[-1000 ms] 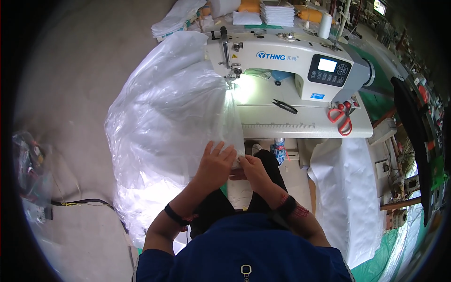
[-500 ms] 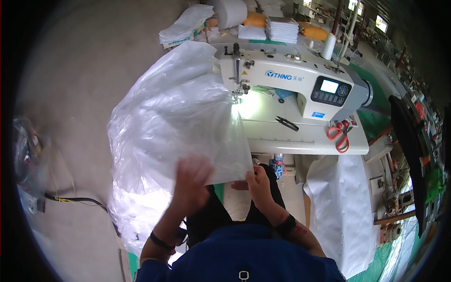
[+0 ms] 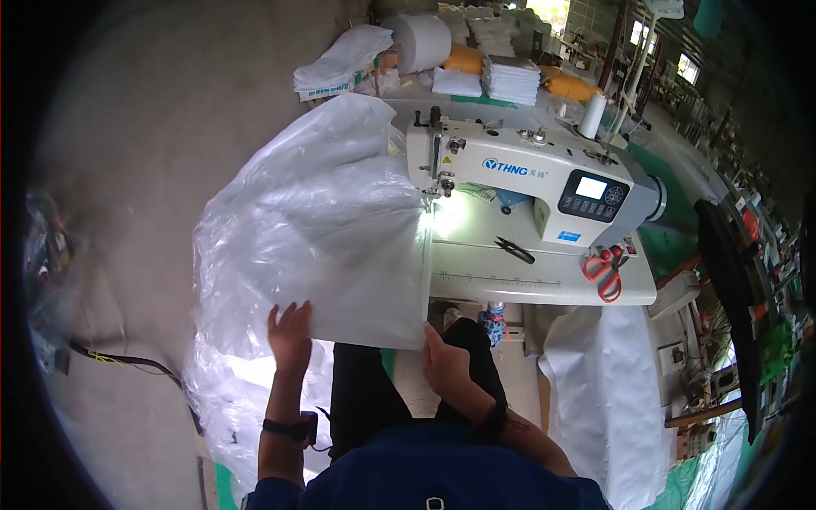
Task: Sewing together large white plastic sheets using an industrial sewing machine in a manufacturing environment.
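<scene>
A large sheet of translucent white plastic film spreads left of the sewing machine, its right edge running under the lit needle area. My right hand pinches the near right corner of this film, just off the table's front edge. On the film's near edge, further left, lies my left hand with its fingers spread. Loose film bunches and hangs down beside my left forearm. My thumb on that side is hard to make out.
Black thread snips and red-handled scissors lie on the machine table. A thread cone stands behind the machine. White stacks and a roll sit at the back. White sheeting hangs at the right.
My left hand has moved left and come to rest on the film. The right hand has drawn the corner slightly left and nearer, and the film's near part looks flatter. The view has shifted slightly.
</scene>
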A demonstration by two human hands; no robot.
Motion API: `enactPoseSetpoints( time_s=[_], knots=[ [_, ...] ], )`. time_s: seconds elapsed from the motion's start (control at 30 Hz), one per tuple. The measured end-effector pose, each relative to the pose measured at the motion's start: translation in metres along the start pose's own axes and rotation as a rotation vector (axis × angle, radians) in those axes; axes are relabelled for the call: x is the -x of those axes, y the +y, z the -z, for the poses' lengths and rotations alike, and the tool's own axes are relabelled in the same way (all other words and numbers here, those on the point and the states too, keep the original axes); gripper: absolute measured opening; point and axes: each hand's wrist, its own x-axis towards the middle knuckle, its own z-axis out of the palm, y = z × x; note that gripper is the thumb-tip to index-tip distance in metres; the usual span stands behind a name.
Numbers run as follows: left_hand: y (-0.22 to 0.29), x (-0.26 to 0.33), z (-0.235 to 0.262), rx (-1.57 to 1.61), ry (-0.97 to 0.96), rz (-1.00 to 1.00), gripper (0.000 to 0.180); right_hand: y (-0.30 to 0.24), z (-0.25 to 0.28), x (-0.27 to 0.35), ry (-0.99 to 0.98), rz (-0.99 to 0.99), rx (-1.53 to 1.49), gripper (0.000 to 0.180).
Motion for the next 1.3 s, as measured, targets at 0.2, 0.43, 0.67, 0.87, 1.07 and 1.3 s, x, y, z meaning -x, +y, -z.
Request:
enactPoseSetpoints(
  time_s=[0.2, 0.43, 0.67, 0.87, 1.07, 1.3],
  knots=[
    [-0.013, -0.001, -0.004, -0.043, -0.016, 0.041, 0.032, 0.007, -0.007, -0.023, 0.065, 0.072, 0.051, 0.036],
    [-0.03, -0.028, -0.035, -0.006, 0.01, 0.122, 0.032, 0.013, -0.006, -0.067, 0.135, 0.112, 0.2, 0.029],
    [-0.041, -0.064, -0.055, -0.085, 0.091, 0.097, 0.031, 0.015, -0.007, -0.115, 0.052, 0.149, 0.362, 0.021],
    [-0.048, -0.094, -0.07, -0.105, 0.054, 0.102, 0.032, 0.02, -0.014, -0.151, -0.021, 0.199, 0.605, 0.018],
    [-0.053, -0.118, -0.08, -0.09, -0.049, 0.123, 0.032, 0.032, -0.024, -0.185, -0.047, 0.166, 0.658, 0.018],
    [-0.058, -0.145, -0.094, -0.074, -0.159, 0.166, 0.025, 0.039, -0.026, -0.218, -0.131, 0.131, 0.656, 0.014]
  ],
)
